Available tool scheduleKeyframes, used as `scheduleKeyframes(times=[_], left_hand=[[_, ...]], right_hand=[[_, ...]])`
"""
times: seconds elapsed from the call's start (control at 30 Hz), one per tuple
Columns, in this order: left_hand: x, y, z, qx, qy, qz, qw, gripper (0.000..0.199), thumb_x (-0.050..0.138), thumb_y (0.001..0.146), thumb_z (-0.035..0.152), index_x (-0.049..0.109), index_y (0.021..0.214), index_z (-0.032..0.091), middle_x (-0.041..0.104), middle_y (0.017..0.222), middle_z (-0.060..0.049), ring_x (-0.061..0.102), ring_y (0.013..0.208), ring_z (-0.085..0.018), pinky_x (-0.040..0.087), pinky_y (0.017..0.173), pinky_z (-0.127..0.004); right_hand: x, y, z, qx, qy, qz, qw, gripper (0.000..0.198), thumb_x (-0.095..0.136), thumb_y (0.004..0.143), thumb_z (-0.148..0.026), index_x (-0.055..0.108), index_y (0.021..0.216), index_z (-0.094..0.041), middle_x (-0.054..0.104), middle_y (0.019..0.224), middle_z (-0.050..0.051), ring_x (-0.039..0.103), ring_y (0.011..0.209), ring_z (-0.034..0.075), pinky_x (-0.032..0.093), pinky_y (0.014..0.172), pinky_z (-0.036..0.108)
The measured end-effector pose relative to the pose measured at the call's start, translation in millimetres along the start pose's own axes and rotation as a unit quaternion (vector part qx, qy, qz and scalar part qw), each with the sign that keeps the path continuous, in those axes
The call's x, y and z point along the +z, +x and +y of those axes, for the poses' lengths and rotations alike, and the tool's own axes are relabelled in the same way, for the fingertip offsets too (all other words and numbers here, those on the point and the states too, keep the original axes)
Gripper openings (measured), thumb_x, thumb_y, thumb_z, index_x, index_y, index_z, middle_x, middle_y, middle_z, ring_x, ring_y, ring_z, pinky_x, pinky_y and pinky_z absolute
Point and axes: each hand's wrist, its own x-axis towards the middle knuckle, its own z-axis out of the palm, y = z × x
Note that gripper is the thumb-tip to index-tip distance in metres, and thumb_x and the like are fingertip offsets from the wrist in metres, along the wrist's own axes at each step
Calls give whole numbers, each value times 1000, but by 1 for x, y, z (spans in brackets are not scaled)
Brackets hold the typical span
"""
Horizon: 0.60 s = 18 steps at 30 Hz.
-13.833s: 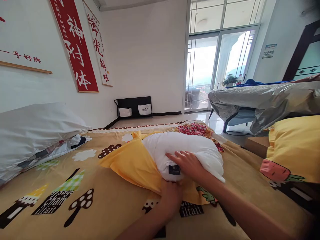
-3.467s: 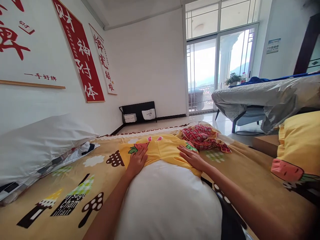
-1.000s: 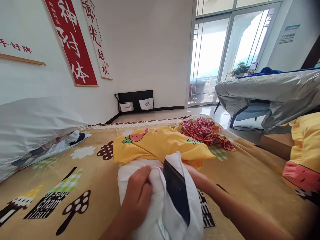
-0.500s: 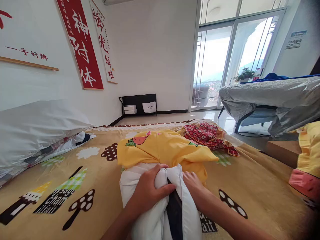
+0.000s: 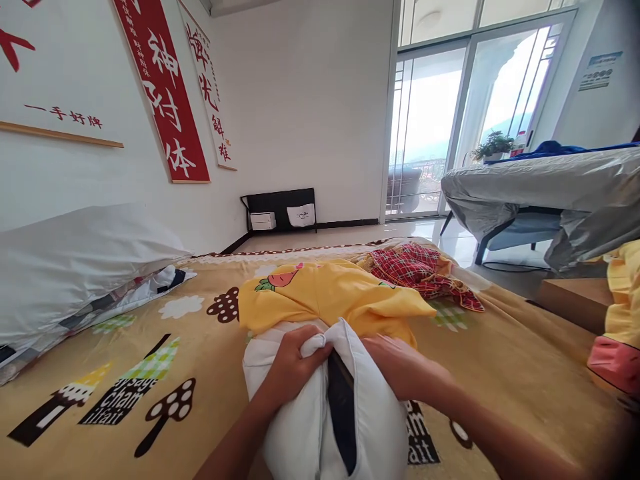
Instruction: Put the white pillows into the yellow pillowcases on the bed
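Observation:
A plump white pillow (image 5: 295, 440) is folded lengthwise in front of me, and a dark strip (image 5: 341, 413) shows in the gap between its two halves. My left hand (image 5: 295, 360) pinches the far edge of the left half, thumb on top. On the other side, my right hand (image 5: 393, 363) grips the right half near its far end; its fingertips are hidden behind the pillow. The pillow's far end meets a yellow cloth cover (image 5: 325, 293) with a carrot print, which lies spread and wrinkled just beyond both hands.
The bed has a tan patterned blanket (image 5: 200, 360). A red plaid cloth (image 5: 410, 267) lies crumpled at the far right of it. White bedding (image 5: 85, 253) is heaped at the left. Beyond the right edge are a cardboard box (image 5: 575, 300), yellow fabric (image 5: 625, 293) and a covered table (image 5: 540, 180).
The gap between the pillow's halves has opened a little wider. My left hand has shifted slightly left and away from me, and my right hand has moved a little outward.

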Motion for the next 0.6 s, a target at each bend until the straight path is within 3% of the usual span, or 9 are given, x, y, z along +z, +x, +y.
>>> scheduleKeyframes(times=[0.03,0.1,0.17,0.27,0.33,0.43,0.5,0.6], left_hand=[[-3,2,-4,-5,-7,12,1000,29,58,85,40,51,67,17,48,67,3,42,67,-12,35,66,-22],[-8,7,-12,-13,-18,39,999,31,59,83,41,49,65,17,46,66,4,41,67,-12,35,66,-22],[-12,12,-19,-19,-38,55,998,34,61,81,42,47,63,17,44,65,4,40,65,-11,34,65,-22],[-14,21,-26,-36,-85,54,994,35,64,77,45,48,63,17,43,63,4,39,63,-11,34,62,-22],[-13,26,-29,-47,-100,53,993,35,64,76,45,49,63,17,44,62,5,39,62,-10,34,61,-22],[-9,30,-32,-59,-89,60,992,34,64,75,45,50,62,17,45,61,4,40,62,-11,35,61,-22],[-7,30,-34,-70,-88,59,992,32,64,74,45,52,63,17,47,62,4,42,63,-12,36,62,-23],[-6,29,-35,-82,-108,63,989,32,64,74,46,55,67,17,50,65,3,44,65,-13,38,64,-24]], right_hand=[[-3,-4,2,-19,24,19,999,17,56,78,-19,68,90,-20,73,92,6,68,83,21,46,68,25],[-6,-12,2,6,46,74,996,25,49,82,-19,68,98,-22,73,97,6,68,87,22,49,72,28],[-2,-22,-6,25,26,185,982,33,41,87,-22,64,111,-21,71,106,9,66,96,24,51,80,35],[19,-36,-25,-60,-35,336,939,46,42,91,-36,50,133,-19,56,134,13,55,119,27,47,94,41],[37,-40,-39,-105,-81,358,924,70,50,85,-53,37,143,-18,39,147,15,41,132,32,45,97,44],[64,-37,-52,-99,-146,350,920,101,54,69,-76,28,148,-18,23,153,20,23,138,44,42,94,57],[74,-31,-57,-104,-177,347,915,104,55,64,-80,31,146,-20,24,152,22,17,138,49,39,92,63],[77,-23,-61,-121,-188,327,918,85,63,65,-69,46,136,-25,32,150,19,15,138,48,33,96,64]])
